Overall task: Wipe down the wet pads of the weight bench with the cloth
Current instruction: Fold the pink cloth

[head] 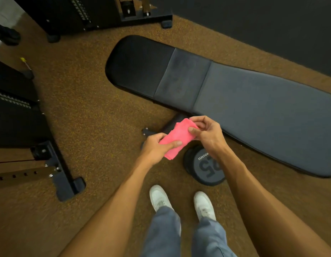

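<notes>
At the far left, a black rack foot (pixel 68 186) stands on the brown floor (pixel 87 108), well apart from the work.

Next comes the left hand (pixel 155 149). It pinches the lower end of the pink cloth (pixel 176 138), with the thumb lying on top. The cloth is folded into a short strip and is held in the air in front of the body, not touching any pad. The right hand (pixel 207 132) grips the upper end, with its fingers curled round the fold. So both hands are closed on the cloth, and I judge that the person is preparing it; wiping is not yet begun.

The weight bench (pixel 183 78) lies beyond the hands. Its long axis runs from about 10 o'clock to about 4 o'clock. From the cloth, the short dark pad (pixel 138 65) is at about 11 o'clock and the long grey pad (pixel 263 112) is at about 2 o'clock. The near edge of the long pad is just beside the right hand, so this hand is the nearer one for a first stroke, and the stroke should follow the long axis. I cannot tell from here which places are wet.

A round weight marked 25 (pixel 200 169) lies on the floor at about 5 o'clock from the cloth, near the feet.
</notes>
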